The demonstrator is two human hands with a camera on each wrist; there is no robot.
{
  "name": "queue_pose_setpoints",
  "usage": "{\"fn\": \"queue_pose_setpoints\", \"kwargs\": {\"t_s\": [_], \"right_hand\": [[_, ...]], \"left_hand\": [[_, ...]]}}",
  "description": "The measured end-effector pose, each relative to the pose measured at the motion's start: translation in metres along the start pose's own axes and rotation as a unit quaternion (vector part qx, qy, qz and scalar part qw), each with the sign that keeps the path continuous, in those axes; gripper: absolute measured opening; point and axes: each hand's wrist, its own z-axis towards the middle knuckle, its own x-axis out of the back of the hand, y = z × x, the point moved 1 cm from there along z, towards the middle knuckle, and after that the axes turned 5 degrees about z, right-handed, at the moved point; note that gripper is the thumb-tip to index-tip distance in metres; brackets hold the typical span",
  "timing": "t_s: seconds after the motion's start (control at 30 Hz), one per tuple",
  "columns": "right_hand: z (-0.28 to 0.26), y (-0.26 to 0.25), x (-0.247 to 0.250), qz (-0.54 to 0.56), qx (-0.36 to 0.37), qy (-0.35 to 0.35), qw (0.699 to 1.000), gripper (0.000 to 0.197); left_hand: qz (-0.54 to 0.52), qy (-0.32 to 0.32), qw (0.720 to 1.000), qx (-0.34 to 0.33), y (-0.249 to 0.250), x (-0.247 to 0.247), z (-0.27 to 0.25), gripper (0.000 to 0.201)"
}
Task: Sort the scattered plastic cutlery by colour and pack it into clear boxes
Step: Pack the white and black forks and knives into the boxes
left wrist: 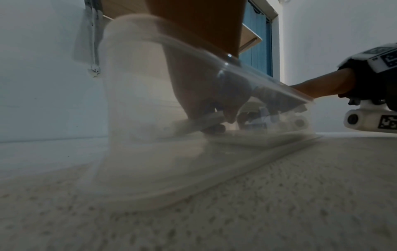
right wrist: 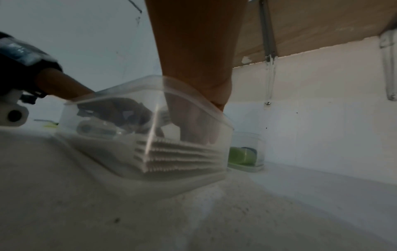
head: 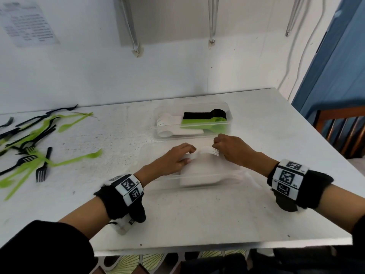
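Both hands inside near clear box [head: 197, 176] on table [head: 256, 214]: left hand [head: 173, 158] pinching white forks [head: 205, 152] by handles, right hand [head: 230, 148] gripping prong end. Loose green and black cutlery [head: 29, 147] far left.

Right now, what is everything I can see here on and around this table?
table: one, white, speckled, against the wall.
near clear box: one, under both hands, holding a stack of white forks.
far clear box: one, behind the near box, holding white, black and green stacks.
loose cutlery: too many to count, black and green, scattered at the table's left.
paper sheet: one, white, printed, on the wall top left.
shelf brackets: three, metal, on the wall above.
chair: one, brown wood, right of the table.
left hand: inside the near box, gripping the handle end of a white fork.
right hand: pinching that fork's tine end.
wrist bands: two, black with printed markers.
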Motion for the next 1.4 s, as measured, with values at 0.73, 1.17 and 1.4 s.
{"fn": "queue_pose_setpoints", "kwargs": {"t_s": [0.73,1.17,1.4], "right_hand": [[-0.007,0.014,0.003,0.121,-0.061,0.031,0.990,0.043],[0.002,0.003,0.017,0.332,-0.085,0.157,0.926,0.020],[0.014,-0.025,0.037,0.647,-0.117,0.102,0.747,0.032]], "left_hand": [[-0.018,-0.028,0.999,0.031,-0.003,0.003,0.009,0.017],[-0.165,0.074,0.980,0.078,0.002,0.008,0.008,0.022],[-0.235,0.090,0.965,0.080,0.012,0.018,0.014,0.023]]}}
